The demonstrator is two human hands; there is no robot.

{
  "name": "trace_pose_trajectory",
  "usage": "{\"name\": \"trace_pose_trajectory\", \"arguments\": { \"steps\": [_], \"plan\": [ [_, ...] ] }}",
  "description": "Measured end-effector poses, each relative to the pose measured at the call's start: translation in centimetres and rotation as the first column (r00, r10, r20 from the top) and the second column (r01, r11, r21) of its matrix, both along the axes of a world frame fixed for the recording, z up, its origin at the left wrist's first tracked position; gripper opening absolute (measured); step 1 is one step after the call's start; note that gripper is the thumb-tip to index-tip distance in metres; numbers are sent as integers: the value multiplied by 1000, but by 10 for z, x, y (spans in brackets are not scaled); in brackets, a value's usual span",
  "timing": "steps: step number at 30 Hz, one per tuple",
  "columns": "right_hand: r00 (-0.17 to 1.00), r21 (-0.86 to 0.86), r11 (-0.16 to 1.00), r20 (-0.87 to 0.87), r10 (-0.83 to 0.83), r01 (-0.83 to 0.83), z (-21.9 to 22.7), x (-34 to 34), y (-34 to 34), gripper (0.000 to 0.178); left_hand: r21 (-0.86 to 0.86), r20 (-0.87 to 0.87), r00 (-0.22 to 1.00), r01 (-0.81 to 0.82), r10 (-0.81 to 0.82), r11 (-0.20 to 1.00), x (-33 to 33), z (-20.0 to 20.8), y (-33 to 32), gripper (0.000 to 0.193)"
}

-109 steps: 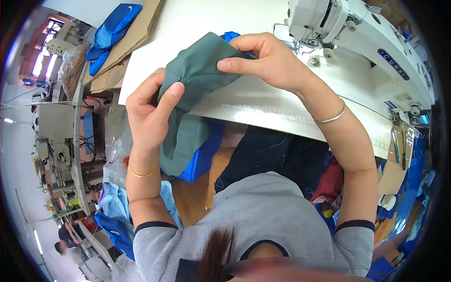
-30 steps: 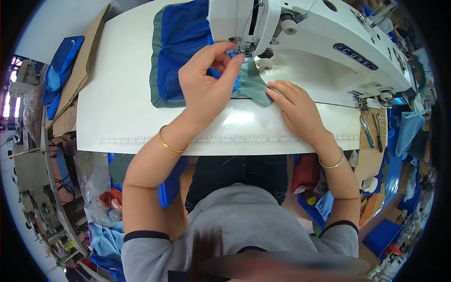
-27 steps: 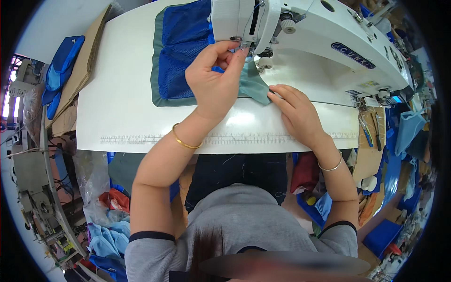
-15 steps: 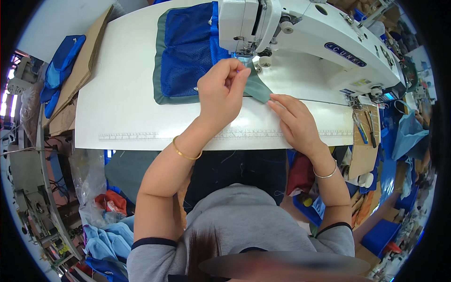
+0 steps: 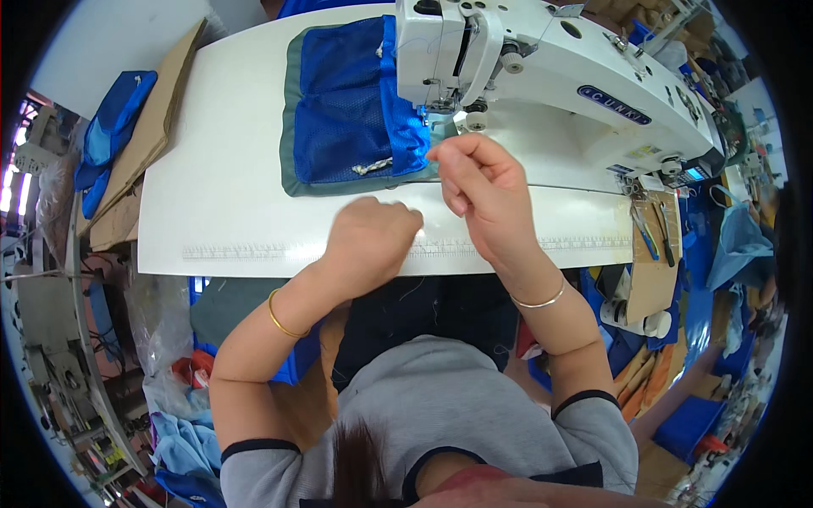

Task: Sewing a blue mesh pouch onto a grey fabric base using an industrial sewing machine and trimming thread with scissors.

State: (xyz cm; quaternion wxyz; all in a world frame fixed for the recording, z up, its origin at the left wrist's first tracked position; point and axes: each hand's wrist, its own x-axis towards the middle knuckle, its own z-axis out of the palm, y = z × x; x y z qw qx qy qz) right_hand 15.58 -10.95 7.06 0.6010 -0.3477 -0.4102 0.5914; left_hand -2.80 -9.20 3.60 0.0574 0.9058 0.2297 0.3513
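Observation:
A blue mesh piece (image 5: 343, 140) with green edging lies flat on the white sewing table, its right side under the head of the white sewing machine (image 5: 440, 97). A pale cord (image 5: 373, 167) sticks out near its lower right corner. My right hand (image 5: 491, 190) is just below the needle area, thumb and finger pinched beside the edge of the blue fabric; whatever is between them is too small to make out. Closer to the table's front edge, my left hand (image 5: 370, 241) is curled closed, apart from the fabric, its fingertips hidden.
A ruler strip (image 5: 237, 252) runs along the table's front. Small hand tools (image 5: 648, 237) lie on a cardboard piece at the right end. Leaning at the left are cardboard (image 5: 152, 127) and a blue fabric item (image 5: 118, 127).
My left hand has come away from the needle, down and left toward the front edge. My right hand has let go of the green fabric corner and moved up-left to the needle area.

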Motion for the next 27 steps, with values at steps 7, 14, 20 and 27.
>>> {"name": "trace_pose_trajectory", "arguments": {
  "steps": [7, 14, 20, 27],
  "plan": [
    [999, -164, 986, 20, -39, 41, -14, 0, -6, 18, 420, 463, 882, -301, 83, 856, 38, 84, 78, 36],
    [999, -169, 985, 40, -35, 42, -18, 10, -9, 18, 399, 388, 922, -148, -20, 905, 36, 86, 84, 16],
    [982, -100, 993, -173, -77, 61, 1, -8, -4, 21, 102, -91, 971, 230, -221, 968, -7, 52, 25, 18],
    [950, -143, 989, -304, -68, 24, -35, -20, 26, 26, -79, -6, 995, 102, -103, 992, -31, 16, -6, 16]
  ]
}}
